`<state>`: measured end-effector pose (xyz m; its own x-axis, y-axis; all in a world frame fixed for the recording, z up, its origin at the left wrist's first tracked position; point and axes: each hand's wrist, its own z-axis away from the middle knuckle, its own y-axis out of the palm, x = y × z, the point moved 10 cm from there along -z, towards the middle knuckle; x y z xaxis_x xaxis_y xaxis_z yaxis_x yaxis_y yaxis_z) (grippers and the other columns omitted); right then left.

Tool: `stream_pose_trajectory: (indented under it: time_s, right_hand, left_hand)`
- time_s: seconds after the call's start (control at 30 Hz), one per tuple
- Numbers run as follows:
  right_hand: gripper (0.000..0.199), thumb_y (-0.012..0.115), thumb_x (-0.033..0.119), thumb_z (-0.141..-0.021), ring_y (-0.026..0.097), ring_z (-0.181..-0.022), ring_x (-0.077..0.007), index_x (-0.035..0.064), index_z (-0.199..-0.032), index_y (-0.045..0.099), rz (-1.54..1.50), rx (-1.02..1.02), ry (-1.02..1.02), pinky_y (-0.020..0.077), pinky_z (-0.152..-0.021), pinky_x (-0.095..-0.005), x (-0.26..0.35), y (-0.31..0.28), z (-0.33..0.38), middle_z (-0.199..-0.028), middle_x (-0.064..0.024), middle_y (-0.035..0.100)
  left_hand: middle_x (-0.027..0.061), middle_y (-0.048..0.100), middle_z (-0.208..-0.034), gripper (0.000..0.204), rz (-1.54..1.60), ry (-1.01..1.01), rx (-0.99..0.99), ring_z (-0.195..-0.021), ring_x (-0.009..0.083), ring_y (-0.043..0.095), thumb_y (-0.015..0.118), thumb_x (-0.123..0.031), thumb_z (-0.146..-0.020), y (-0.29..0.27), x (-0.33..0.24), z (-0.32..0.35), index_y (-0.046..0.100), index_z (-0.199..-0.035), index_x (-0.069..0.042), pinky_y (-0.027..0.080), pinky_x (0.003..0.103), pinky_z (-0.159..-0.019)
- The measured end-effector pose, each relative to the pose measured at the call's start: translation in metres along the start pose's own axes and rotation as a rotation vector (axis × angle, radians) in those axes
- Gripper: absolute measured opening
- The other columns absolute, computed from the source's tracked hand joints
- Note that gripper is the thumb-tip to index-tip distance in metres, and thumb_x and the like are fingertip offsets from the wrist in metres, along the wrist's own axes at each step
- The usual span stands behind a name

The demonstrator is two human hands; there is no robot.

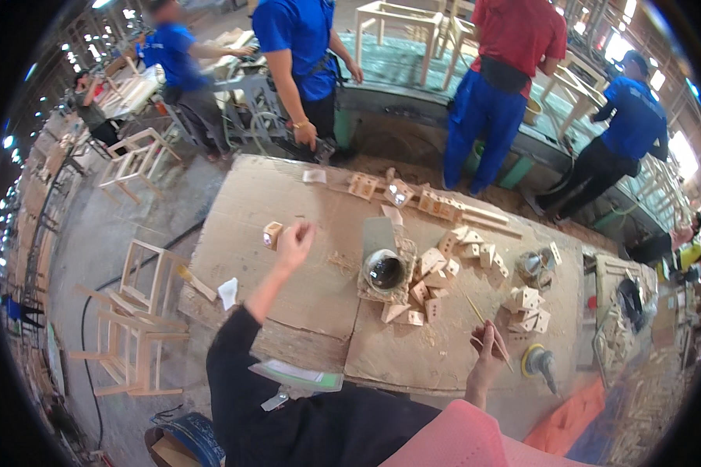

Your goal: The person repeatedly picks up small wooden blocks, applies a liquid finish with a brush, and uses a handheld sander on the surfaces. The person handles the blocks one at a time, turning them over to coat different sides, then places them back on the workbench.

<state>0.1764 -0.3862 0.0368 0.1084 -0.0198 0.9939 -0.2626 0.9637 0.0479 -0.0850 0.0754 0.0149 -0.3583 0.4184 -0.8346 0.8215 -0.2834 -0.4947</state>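
My left hand (pixel 294 244) is over the left part of the cardboard-covered table, its fingers drawn together; whatever they pinch, if anything, is too small to make out. Just beside it stands a small wooden block (pixel 272 235) with a marked face. In my right hand (pixel 488 344), near the front edge, is a thin yellowish stick (pixel 475 308), slanting up to the left. Between the hands stands an open pot (pixel 385 270) with dark contents, its rim smeared. Loose wooden blocks with drilled holes (pixel 434 307) are heaped to the pot's right.
More drilled blocks (pixel 440 204) and wooden strips line the far edge. A clear container (pixel 534 265), another block pile (pixel 526 310) and a round sander (pixel 539 364) are at right. A white scrap (pixel 227 293) lies left. Chair frames (pixel 136 342) stand on the floor; several people work beyond.
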Motion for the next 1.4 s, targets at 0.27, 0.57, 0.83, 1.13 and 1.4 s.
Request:
stream_pose_trajectory:
  time_s: [0.27, 0.57, 0.83, 1.13, 1.4]
  right_hand:
    - [0.032, 0.05, 0.028, -0.099, 0.065, -0.081, -0.0138, 0.0024, -0.115, 0.06, -0.063, 0.033, 0.0, 0.053, -0.065, -0.0247, 0.005, 0.026, 0.003, -0.099, -0.0095, 0.066]
    - [0.038, 0.04, 0.034, -0.102, 0.063, -0.087, -0.0185, 0.0025, -0.118, 0.054, -0.021, -0.019, -0.094, 0.0517, -0.071, -0.0268, 0.017, 0.024, 0.037, -0.115, -0.0114, 0.06]
    - [0.042, 0.036, 0.037, -0.103, 0.064, -0.087, -0.0211, 0.0, -0.115, 0.051, 0.035, -0.2, -0.139, 0.0531, -0.071, -0.03, 0.03, -0.012, 0.063, -0.111, -0.0163, 0.062]
    - [0.027, 0.043, 0.021, -0.102, 0.065, -0.081, -0.0171, -0.0001, -0.092, 0.057, -0.062, -0.079, -0.189, 0.0531, -0.069, -0.0269, 0.029, 0.013, 0.073, -0.096, -0.0155, 0.068]
    - [0.019, 0.05, 0.012, -0.098, 0.065, -0.08, -0.0113, -0.0025, -0.091, 0.059, 0.062, 0.03, -0.26, 0.0515, -0.069, -0.0231, 0.028, -0.007, 0.055, -0.095, -0.0117, 0.07]
  left_hand:
    - [0.002, 0.059, -0.06, 0.02, 0.312, -0.76, 0.182, -0.044, 0.0073, 0.05, 0.063, -0.021, -0.089, 0.004, 0.053, 0.243, 0.065, -0.082, -0.002, 0.039, 0.025, -0.04]
    - [0.0134, 0.057, -0.065, 0.03, 0.04, -0.256, 0.182, -0.062, 0.0192, 0.057, 0.047, -0.024, -0.097, 0.004, 0.032, 0.171, 0.06, -0.084, -0.001, 0.044, 0.035, -0.06]
    - [0.0147, 0.06, -0.094, 0.023, -0.012, -0.015, 0.306, -0.083, 0.0283, 0.058, 0.057, -0.002, -0.08, 0.055, 0.007, 0.113, 0.06, -0.104, -0.004, 0.047, 0.035, -0.076]
    - [0.0138, 0.066, -0.096, 0.03, 0.049, -0.157, 0.491, -0.089, 0.0253, 0.064, 0.064, -0.015, -0.084, 0.13, -0.017, 0.174, 0.06, -0.111, -0.001, 0.049, 0.037, -0.08]
    - [0.0131, 0.068, -0.096, 0.034, -0.319, -0.065, 0.563, -0.087, 0.0237, 0.066, 0.063, -0.014, -0.085, 0.108, -0.014, 0.188, 0.061, -0.117, -0.003, 0.05, 0.036, -0.08]
